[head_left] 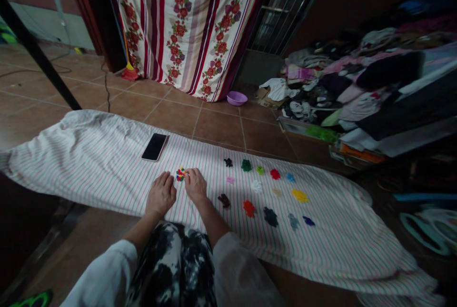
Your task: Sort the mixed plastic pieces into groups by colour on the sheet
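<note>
Both your hands rest on the striped cloth [107,164]: left hand [160,196] lies flat, fingers loosely together; right hand [194,184] touches the multicoloured cluster [181,173], though whether it pinches the cluster is too small to tell. Small coloured pieces [270,215] lie in separate sorted groups to your right, shapes indistinct. A phone [154,146] lies screen-up beyond. The purple bowl [236,98] shows no discernible contents.

Dim room: brown tile floor [221,126], floral curtain [189,26], clothes heap [374,83] right.
</note>
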The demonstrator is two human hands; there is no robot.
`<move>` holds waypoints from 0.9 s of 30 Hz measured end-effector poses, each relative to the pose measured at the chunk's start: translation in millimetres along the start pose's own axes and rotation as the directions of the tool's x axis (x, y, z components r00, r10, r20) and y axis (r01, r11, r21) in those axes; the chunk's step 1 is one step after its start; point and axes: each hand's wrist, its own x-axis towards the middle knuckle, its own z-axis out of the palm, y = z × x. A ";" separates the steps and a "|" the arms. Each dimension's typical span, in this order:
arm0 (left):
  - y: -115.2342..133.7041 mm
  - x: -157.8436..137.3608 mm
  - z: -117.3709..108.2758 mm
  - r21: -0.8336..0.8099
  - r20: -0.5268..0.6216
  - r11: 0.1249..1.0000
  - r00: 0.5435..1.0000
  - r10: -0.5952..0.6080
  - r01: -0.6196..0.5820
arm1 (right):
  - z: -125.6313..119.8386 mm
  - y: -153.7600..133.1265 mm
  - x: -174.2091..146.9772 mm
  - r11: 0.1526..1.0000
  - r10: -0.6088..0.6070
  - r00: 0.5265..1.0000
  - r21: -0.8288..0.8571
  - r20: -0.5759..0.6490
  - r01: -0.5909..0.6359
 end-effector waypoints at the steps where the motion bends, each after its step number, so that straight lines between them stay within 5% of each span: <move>1: -0.1 -0.1 0.3 -0.003 0.000 1.000 1.000 0.001 -0.001 | 0.9 0.6 0.0 1.000 -0.001 1.000 0.006 -0.007 0.001; 8: 0.6 0.3 -1.0 -0.012 0.015 1.000 1.000 -0.011 0.011 | 6.8 4.5 -0.1 1.000 0.007 1.000 0.016 -0.011 -0.007; 16: 1.4 1.5 -7.9 0.055 0.121 0.998 0.993 0.018 -0.025 | 0.6 8.5 -1.5 0.986 -0.140 0.988 0.098 0.057 0.134; 27: 1.0 0.8 -8.3 0.041 0.123 0.999 0.992 0.030 -0.036 | 2.6 6.5 -0.2 0.990 -0.080 0.996 0.119 0.030 0.076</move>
